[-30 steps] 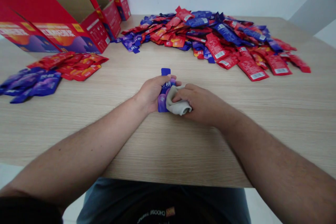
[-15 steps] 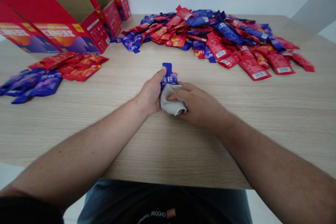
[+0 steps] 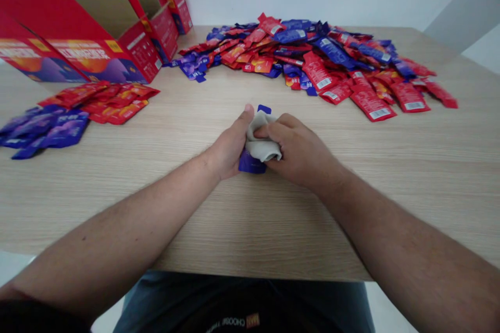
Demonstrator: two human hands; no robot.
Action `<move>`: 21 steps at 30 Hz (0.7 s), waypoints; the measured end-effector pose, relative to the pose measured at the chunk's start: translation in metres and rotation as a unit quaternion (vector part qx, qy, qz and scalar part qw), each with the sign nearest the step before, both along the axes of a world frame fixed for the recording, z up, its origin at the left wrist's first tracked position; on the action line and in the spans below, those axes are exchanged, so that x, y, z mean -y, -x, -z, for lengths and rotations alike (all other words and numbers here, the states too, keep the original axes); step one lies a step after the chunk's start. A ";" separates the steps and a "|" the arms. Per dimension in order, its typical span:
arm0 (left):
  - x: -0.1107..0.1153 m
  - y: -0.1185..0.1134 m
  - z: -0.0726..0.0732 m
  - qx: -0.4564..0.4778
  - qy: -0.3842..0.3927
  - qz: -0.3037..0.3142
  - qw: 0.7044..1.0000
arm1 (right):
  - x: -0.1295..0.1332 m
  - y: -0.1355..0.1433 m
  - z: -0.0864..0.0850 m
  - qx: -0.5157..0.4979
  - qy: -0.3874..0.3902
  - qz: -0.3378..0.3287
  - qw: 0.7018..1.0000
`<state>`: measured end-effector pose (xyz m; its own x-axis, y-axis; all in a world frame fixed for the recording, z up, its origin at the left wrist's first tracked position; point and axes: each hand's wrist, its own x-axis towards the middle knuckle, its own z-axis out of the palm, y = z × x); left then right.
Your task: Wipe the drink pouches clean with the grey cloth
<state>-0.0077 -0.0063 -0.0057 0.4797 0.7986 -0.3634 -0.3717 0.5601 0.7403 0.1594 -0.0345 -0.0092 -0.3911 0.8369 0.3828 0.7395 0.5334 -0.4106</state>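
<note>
Above the table, in the middle of the head view, my left hand (image 3: pixel 230 148) holds a blue-purple pouch (image 3: pixel 252 163) from its left side, thumb pointing up. The fingers beneath the pouch are hidden. My right hand (image 3: pixel 299 148) is closed on a folded light grey cloth (image 3: pixel 262 148), which presses on the pouch's printed face. Only the pouch's narrow top tab and its lower end show around the cloth.
A wide heap of red and blue pouches (image 3: pixel 324 67) lies along the back of the table (image 3: pixel 390 166). At the left are a cluster of red pouches (image 3: pixel 113 101) and some blue pouches (image 3: pixel 50 127). Open red cartons (image 3: pixel 97 57) stand behind them.
The cloth has moved up the pouch, from its lower part to just below the top tab, covering the printed characters. The pouch's lower end now shows, and my left thumb has lifted off the tab.
</note>
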 end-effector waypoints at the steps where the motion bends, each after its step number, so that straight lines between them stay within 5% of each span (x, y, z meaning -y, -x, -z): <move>1: 0.000 0.000 0.001 0.000 0.001 0.002 1.000 | 0.000 0.000 0.000 0.006 0.005 -0.003 1.000; 5: -0.001 0.002 0.002 0.001 -0.003 0.022 1.000 | -0.001 -0.001 -0.001 -0.013 -0.008 0.049 0.999; 10: 0.000 0.002 0.000 0.003 0.000 0.001 1.000 | -0.001 -0.002 -0.002 0.003 0.004 -0.015 1.000; 14: 0.002 0.001 -0.003 -0.008 0.002 0.015 1.000 | -0.003 -0.004 -0.001 -0.032 -0.031 0.051 0.998; 21: 0.002 0.002 -0.001 -0.020 0.000 0.017 1.000 | -0.005 -0.004 -0.001 -0.027 -0.028 0.034 0.999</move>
<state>-0.0092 -0.0079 -0.0047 0.4918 0.7819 -0.3831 -0.3222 0.5721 0.7542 0.1637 -0.0296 -0.0086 -0.3125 0.8371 0.4491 0.7522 0.5068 -0.4211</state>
